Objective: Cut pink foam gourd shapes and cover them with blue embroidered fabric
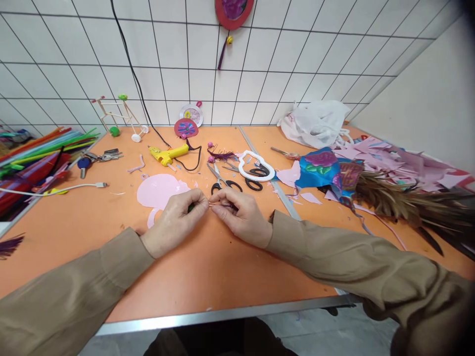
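Just above the table's front half, my left hand (181, 216) and my right hand (243, 215) meet almost fingertip to fingertip. Both are closed in a pinch on a thin dark-reddish thread (210, 204), of which only a short stretch shows between them. A dark purple strand is partly visible under my right fingers; the rest is hidden. Beside my left hand lies a pink paper cutout (158, 190) of rounded lobes. Beyond my fingers are black-handled scissors (224, 182), and a second pair (256, 177) lies partly under a white cloud-shaped frame (247, 168).
A yellow glue gun (168, 155) with a black cable stands behind my left hand. Keys (100, 157), a white charging cable (74, 188) and colourful pipe cleaners (40, 153) lie left. Blue flowered fabric (319, 170), brown feathers (404, 202), pink scraps (401, 160) and a white plastic bag (313, 123) lie right.
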A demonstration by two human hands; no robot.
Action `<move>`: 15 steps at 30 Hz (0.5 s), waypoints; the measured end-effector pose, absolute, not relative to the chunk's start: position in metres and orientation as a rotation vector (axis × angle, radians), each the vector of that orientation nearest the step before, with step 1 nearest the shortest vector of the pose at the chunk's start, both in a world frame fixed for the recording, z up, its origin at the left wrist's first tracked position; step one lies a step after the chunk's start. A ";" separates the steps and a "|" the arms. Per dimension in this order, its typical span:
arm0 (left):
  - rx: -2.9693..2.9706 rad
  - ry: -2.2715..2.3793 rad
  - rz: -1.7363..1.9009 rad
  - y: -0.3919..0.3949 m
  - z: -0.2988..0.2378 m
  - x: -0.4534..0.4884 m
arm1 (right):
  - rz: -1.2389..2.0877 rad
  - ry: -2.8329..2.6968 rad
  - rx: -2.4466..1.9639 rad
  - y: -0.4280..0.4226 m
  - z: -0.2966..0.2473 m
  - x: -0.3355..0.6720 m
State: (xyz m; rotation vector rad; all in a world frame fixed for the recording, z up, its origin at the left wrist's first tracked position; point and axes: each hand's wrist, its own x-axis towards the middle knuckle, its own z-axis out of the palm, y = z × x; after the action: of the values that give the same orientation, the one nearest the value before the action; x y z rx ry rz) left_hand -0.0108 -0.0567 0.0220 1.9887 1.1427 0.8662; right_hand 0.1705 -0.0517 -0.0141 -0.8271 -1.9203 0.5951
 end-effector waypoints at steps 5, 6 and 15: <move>1.952 1.131 0.817 -0.061 0.020 -0.009 | 0.515 -1.929 -0.780 -0.054 -0.015 0.171; 1.940 1.132 0.805 -0.061 0.019 -0.008 | 0.498 -1.933 -0.772 -0.053 -0.015 0.171; 1.843 1.149 0.811 -0.058 0.016 -0.007 | 0.536 -1.924 -0.767 -0.052 -0.014 0.169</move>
State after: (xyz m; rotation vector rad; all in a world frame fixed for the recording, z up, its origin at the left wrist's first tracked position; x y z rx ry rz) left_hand -0.0073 -0.0581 0.0159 1.8433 1.1485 0.8109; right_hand 0.1693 -0.0516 -0.0139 -0.7674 -1.9243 0.5362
